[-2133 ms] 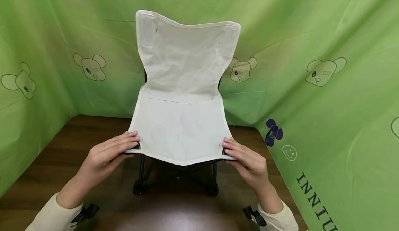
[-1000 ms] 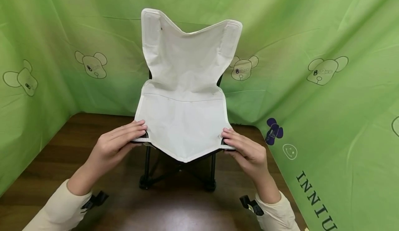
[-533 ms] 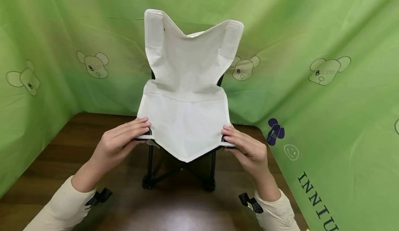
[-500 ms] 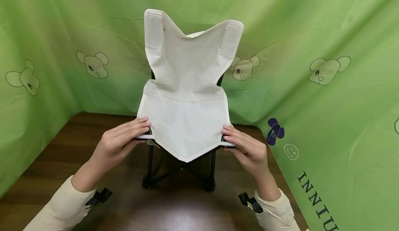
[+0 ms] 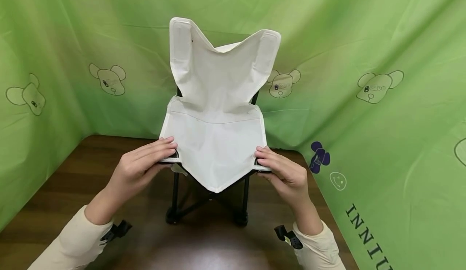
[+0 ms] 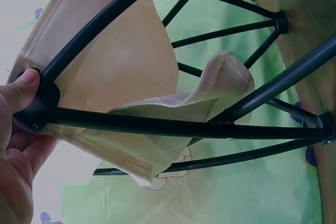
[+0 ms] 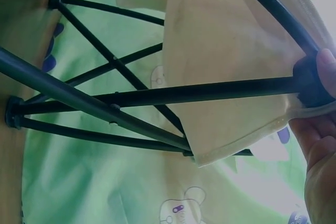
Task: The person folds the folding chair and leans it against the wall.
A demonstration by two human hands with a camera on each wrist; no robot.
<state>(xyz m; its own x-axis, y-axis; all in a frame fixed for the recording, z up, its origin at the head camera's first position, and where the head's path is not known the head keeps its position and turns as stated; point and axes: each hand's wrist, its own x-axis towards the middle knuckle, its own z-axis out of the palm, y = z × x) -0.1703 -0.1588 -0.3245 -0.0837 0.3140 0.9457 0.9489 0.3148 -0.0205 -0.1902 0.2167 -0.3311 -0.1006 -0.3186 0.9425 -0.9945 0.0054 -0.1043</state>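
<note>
A small folding chair [image 5: 214, 140] with a white fabric seat and back stands upright on a brown table. My left hand [image 5: 140, 164] grips the seat's front left corner, fingers on top and thumb below. At the front right corner, my right hand [image 5: 285, 173] holds the seat the same way. The fabric sags in a V between the hands. From beneath, the left wrist view shows the thumb on a black corner joint [image 6: 44, 100] where dark tubes meet. In the right wrist view, the other hand's thumb presses a matching joint [image 7: 310, 82].
The chair's black crossed legs [image 5: 211, 199] end in round feet on the wooden tabletop [image 5: 204, 245]. Green curtains [image 5: 349, 39] printed with bear heads enclose the table at the back and both sides. A black wrist camera [image 5: 116, 229] sits at each sleeve.
Both hands have drawn closer together with the seat corners, the left moving right and up. The seat and back fabric sag more deeply, and the legs stand closer together.
</note>
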